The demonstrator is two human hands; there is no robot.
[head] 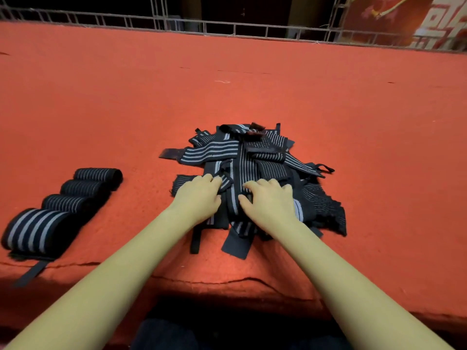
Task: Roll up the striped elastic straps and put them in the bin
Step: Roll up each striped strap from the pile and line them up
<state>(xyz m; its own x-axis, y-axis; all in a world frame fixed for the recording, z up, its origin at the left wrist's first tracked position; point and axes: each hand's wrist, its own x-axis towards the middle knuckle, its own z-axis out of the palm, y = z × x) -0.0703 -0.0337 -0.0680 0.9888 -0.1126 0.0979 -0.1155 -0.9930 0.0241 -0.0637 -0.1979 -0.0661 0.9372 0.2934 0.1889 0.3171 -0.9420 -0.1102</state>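
A loose pile of black elastic straps with white stripes lies on the red cloth table, just ahead of me. My left hand rests on the pile's near left side, fingertips pinching the end of one strap. My right hand lies on the pile's near middle, fingers spread and pressing on a striped strap. Several rolled straps lie in a diagonal row at the left. No bin is in view.
The table's near edge runs just below the pile. A metal railing borders the far side. A red and white patterned banner hangs at the far right.
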